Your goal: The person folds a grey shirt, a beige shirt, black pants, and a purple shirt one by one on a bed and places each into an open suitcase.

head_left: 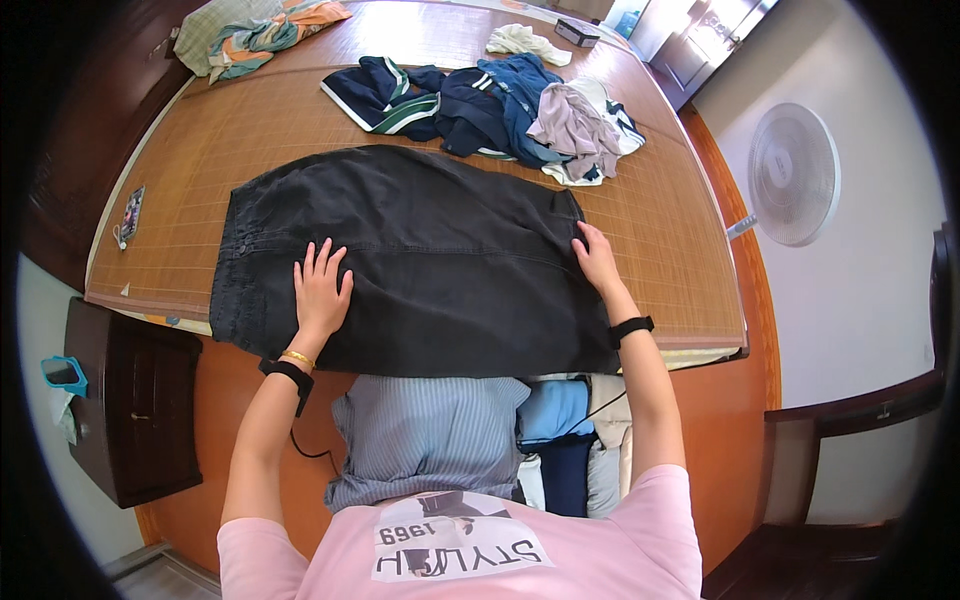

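A black denim skirt (435, 292) lies spread flat across a bed covered with a bamboo mat (675, 285), its buttoned waistband (238, 255) to the left and its hem to the right. Its near edge hangs at the bed's front edge. My left hand (322, 289) rests palm down on the cloth near the waistband, fingers spread. At the hem end, my right hand (595, 256) touches the skirt's edge with its fingertips; a small flap of the hem (568, 204) is turned up just beyond. Whether those fingers pinch the cloth is unclear.
Beyond the skirt lies a heap of crumpled clothes (487, 112). A phone (132, 212) is on the mat at left. Below the bed's front edge are a striped cushion-like bundle (435, 435) and folded clothes (562, 472). A fan (793, 174) stands right, a dark nightstand (135, 405) left.
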Demonstrator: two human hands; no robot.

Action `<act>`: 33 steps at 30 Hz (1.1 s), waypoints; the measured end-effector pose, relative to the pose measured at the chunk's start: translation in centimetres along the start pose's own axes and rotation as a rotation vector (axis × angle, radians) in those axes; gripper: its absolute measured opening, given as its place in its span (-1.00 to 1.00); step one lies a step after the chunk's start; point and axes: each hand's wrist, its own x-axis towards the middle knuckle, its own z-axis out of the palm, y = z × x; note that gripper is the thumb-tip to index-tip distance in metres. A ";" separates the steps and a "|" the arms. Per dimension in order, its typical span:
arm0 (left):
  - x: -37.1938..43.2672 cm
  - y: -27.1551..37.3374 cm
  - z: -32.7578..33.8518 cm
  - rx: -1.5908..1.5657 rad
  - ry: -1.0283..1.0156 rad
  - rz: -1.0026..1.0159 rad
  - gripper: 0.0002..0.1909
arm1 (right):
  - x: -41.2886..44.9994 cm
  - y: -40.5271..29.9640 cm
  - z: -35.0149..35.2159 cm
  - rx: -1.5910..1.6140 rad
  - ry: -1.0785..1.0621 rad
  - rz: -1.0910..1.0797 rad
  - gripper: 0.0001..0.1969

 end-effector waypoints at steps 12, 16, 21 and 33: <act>-1.3 -1.0 -0.8 0.038 -0.108 0.154 -0.43 | -7.2 0.4 2.4 -0.412 0.043 0.165 -0.46; -2.9 -0.1 -1.5 0.013 -0.147 0.257 -0.40 | -11.7 1.7 0.4 -0.405 0.029 0.217 -0.45; -3.1 0.1 -1.6 -0.010 -0.106 0.285 -0.45 | -12.2 0.5 -2.4 -0.330 -0.026 0.282 -0.43; 5.0 3.3 1.0 0.062 -0.128 0.385 -0.48 | -2.1 1.5 -3.7 0.721 -0.077 0.504 -0.54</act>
